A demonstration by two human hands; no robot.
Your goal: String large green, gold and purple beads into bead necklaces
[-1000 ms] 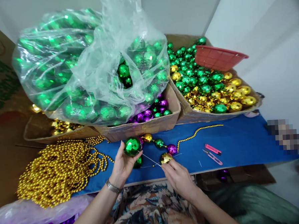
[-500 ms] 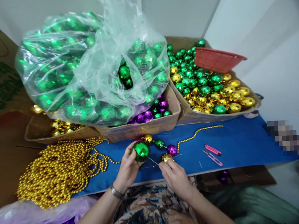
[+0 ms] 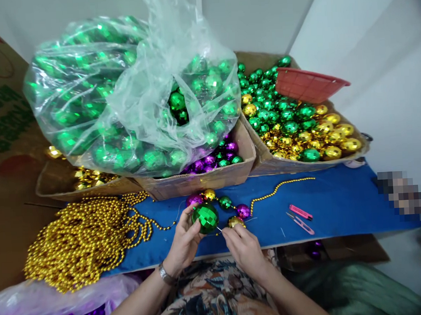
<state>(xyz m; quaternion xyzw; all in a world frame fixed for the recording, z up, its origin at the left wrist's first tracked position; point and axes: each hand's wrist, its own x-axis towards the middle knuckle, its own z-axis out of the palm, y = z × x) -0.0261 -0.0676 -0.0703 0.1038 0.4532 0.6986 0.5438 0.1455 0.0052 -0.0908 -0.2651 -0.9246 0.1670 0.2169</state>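
In my left hand (image 3: pixel 184 236) is a large faceted green ball bead (image 3: pixel 205 218), gripped between thumb and fingers. My right hand (image 3: pixel 243 247) pinches a thin, straight, pale needle (image 3: pixel 219 229) whose far end meets the green bead's lower right side. Behind my hands lies a row of strung beads: a purple bead (image 3: pixel 194 200), a small gold bead (image 3: pixel 209 195), a green bead (image 3: pixel 225 202) and another purple bead (image 3: pixel 243 211). A gold ball bead (image 3: pixel 235 222) sits just behind my right fingers, partly covered by them.
On the blue tabletop (image 3: pixel 264 232) lie pink thread snips (image 3: pixel 300 223), a pink cutter (image 3: pixel 301 212) and a gold bead chain (image 3: pixel 279 186). Gold bead strands (image 3: pixel 77 244) are heaped left. Behind stand bead-filled cardboard boxes (image 3: pixel 201 181), a large plastic bag (image 3: pixel 133 95) and a red basket (image 3: pixel 309 84).
My left hand has brought the green bead slightly right, closer to my right fingers. Less of the needle shows between them. More of the purple bead behind is visible.
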